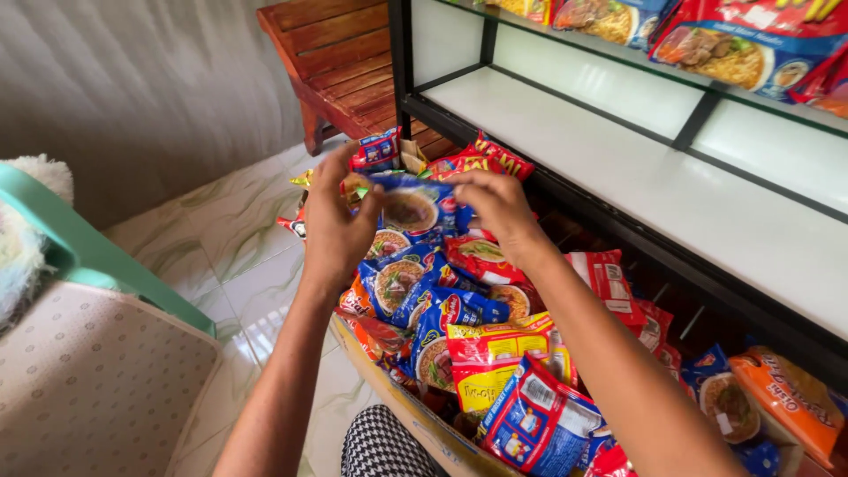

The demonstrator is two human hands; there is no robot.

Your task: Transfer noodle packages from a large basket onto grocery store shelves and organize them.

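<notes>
Head view: my left hand [334, 225] and right hand [496, 205] both pinch a blue noodle packet [411, 208] over the box [415, 415]. Light, crinkly, slippery film, brittle contents — I'd grip the sealed edges, not squeeze the middle.

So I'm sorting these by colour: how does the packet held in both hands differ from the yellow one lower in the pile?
The blue noodle packet is held up between the left hand and right hand; the yellow noodle packet lies untouched in the pile. The blue one shows a bowl picture; the yellow one has red edges. Both are flat sealed packets.
</notes>
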